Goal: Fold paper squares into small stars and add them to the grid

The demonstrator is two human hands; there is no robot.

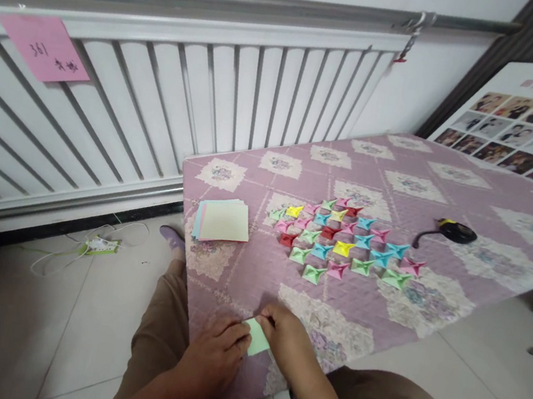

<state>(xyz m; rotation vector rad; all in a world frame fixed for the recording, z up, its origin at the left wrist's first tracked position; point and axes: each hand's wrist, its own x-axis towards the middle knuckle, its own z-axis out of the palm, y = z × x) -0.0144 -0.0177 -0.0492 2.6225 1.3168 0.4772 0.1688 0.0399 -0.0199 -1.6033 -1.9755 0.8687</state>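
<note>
A light green sheet of paper point(258, 340), apparently folded, lies at the near edge of the purple table. My left hand point(217, 357) is on its left side, fingers bent and closed over that edge. At the upper right corner my right hand point(283, 330) pinches the paper between thumb and fingers. Beyond my hands, several folded paper shapes point(329, 233) stand in rows, coloured green, pink, blue, yellow and red. A stack of square paper sheets point(226, 221), pale cream on top with blue and pink edges below, sits at the table's left side.
The table has a purple patterned cloth point(255, 272). A small black object with a yellow part point(457, 231) lies to the right. A photo board point(524, 132) leans behind. A white radiator point(188, 86) with a pink note point(42, 48) runs along the wall. A power strip point(100, 245) is on the floor.
</note>
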